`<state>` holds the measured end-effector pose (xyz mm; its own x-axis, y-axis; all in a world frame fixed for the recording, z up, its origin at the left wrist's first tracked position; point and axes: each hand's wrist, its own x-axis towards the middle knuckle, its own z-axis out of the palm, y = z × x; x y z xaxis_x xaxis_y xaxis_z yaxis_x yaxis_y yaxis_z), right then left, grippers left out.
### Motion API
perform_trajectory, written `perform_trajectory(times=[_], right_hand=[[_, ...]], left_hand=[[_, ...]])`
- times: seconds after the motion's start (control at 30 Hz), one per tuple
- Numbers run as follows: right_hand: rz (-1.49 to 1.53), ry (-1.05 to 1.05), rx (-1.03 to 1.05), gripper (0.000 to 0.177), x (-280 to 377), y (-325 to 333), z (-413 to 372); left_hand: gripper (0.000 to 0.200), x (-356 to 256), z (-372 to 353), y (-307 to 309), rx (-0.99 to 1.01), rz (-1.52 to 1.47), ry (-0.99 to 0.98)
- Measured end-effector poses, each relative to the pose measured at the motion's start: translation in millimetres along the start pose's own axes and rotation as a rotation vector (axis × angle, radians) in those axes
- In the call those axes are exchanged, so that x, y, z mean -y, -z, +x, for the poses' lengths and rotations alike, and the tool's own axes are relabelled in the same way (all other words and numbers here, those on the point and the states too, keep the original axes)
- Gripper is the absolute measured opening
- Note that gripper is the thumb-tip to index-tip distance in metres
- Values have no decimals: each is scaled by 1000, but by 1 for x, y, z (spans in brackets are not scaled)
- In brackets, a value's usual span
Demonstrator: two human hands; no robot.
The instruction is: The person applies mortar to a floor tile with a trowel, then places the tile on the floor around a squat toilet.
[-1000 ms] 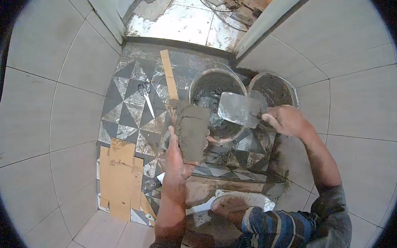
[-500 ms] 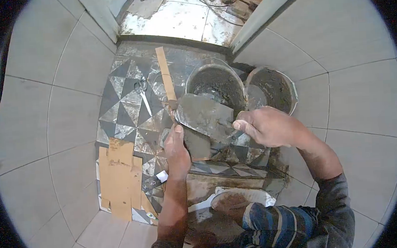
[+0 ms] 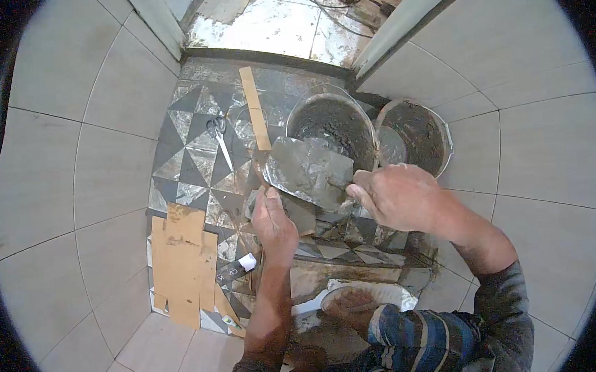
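Note:
A flat grey plate [image 3: 310, 168] smeared with wet mortar hangs over the patterned floor, just in front of the left bucket [image 3: 332, 127]. My left hand [image 3: 273, 221] pinches its left edge between thumb and fingers. At its right side my right hand [image 3: 400, 197] is closed, with the fingers curled round something I cannot make out. Behind the plate's lower edge shows a darker grey slab [image 3: 299, 216]. Beyond my left hand a narrow cardboard strip [image 3: 255, 107] lies on the floor.
A second bucket [image 3: 413, 136] with mortar touches the first. Scissors [image 3: 222, 143] lie on the tiles, left of the strip. Cardboard pieces [image 3: 184, 266] and a dark tube [image 3: 235, 269] are at the lower left. Tiled walls stand on both sides; a doorway is ahead.
The plate's upper face has turned a little and shows more mortar. My right hand has shifted slightly down against the plate. The whole view has moved slightly.

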<state>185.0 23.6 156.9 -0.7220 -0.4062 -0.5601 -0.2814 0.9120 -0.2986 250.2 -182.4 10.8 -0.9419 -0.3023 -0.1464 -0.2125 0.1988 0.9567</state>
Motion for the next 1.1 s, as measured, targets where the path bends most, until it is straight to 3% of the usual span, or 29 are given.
perform_trajectory(times=[0.13,0.47,0.63,0.7,0.77,0.83,0.93,1.0,1.03,1.1], right_hand=[[55,-16,11,40,2,-9,-7],[175,-44,215,40,-22,-55,-43],[302,-12,-91,40,-24,-49,-37],[249,51,-113,40,-28,-54,-23],[201,120,-128,40,-24,-55,-15],[132,92,-26,41,-16,-51,-13],[156,64,154,41,-18,-58,-18],[156,127,153,41,-20,-57,-27],[170,184,158,41,-22,-60,-32],[232,230,107,40,-27,-62,-35]], left_hand=[[36,0,1,-4,-70,47,-92],[43,20,11,5,-227,-25,98],[46,36,21,7,-277,-74,98],[47,38,22,13,-182,26,86],[47,24,19,14,-141,-58,119],[47,16,18,18,-99,-141,156],[46,10,21,23,-73,-27,122],[41,-1,28,17,-289,-722,388],[41,4,31,23,-295,-718,388],[36,19,34,38,-125,-418,220]])
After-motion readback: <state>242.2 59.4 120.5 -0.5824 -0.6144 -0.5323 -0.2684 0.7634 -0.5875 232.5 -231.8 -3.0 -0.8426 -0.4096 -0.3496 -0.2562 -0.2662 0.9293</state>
